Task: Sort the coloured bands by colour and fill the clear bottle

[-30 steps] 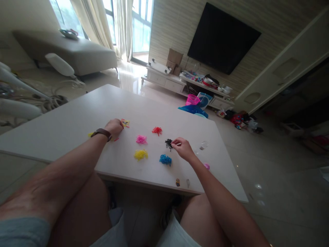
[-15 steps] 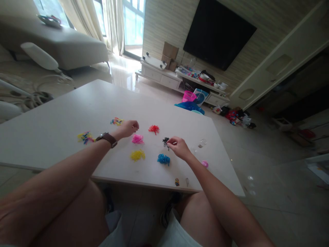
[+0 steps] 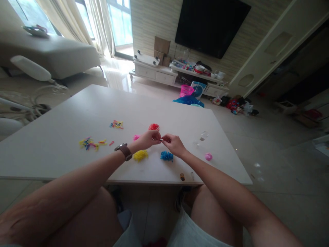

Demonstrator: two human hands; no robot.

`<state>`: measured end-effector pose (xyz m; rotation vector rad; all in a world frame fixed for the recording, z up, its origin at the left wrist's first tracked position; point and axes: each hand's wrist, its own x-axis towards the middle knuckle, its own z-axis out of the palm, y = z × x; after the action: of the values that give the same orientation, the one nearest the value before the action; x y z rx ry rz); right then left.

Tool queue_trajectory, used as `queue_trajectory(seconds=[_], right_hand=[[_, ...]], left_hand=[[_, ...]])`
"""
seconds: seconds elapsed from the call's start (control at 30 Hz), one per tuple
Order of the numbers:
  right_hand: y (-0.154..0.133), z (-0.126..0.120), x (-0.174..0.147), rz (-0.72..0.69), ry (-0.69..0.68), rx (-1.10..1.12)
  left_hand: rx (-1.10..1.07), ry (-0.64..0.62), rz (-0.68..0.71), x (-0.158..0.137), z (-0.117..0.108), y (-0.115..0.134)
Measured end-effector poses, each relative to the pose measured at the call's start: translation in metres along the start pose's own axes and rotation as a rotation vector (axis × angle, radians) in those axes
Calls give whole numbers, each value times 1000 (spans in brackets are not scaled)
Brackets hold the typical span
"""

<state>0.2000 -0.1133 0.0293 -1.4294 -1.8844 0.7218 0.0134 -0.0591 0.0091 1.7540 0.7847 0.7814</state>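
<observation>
My left hand (image 3: 151, 138) and my right hand (image 3: 175, 144) meet fingertip to fingertip above the table, both pinched. A tiny pale thing (image 3: 161, 139) shows between the fingertips, too small to name. Just behind the hands lies a pile of red bands (image 3: 154, 127). A pink pile (image 3: 136, 137) is partly covered by my left hand. Nearer me are a yellow pile (image 3: 140, 155) and a blue pile (image 3: 167, 156). The black pile is hidden behind my right hand. Mixed-colour pieces (image 3: 88, 143) lie left of my watch, with a smaller mixed pile (image 3: 117, 124) farther back.
On the right of the white table (image 3: 123, 103) are a small clear container (image 3: 204, 136) and a pink round thing (image 3: 208, 156). A small yellow-and-dark figure (image 3: 182, 176) and a clear piece (image 3: 192, 175) lie by the front edge. A white chair (image 3: 31, 68) stands at left.
My left hand has moved right, from above the pink pile to my right hand. The right hand has left the black pile's near side slightly, and the fingertips now meet. The view has shifted a little.
</observation>
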Motion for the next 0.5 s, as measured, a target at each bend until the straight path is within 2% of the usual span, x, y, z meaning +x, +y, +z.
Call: queue_trajectory(seconds=[0.23,0.5], right_hand=[[4,-4,-4,-29,-52,46],[7,0,-3,-45,-54,-31]], left_hand=[[-12,-17,33,0,6,-2],[-40,-57,-36,-5,6,-3]])
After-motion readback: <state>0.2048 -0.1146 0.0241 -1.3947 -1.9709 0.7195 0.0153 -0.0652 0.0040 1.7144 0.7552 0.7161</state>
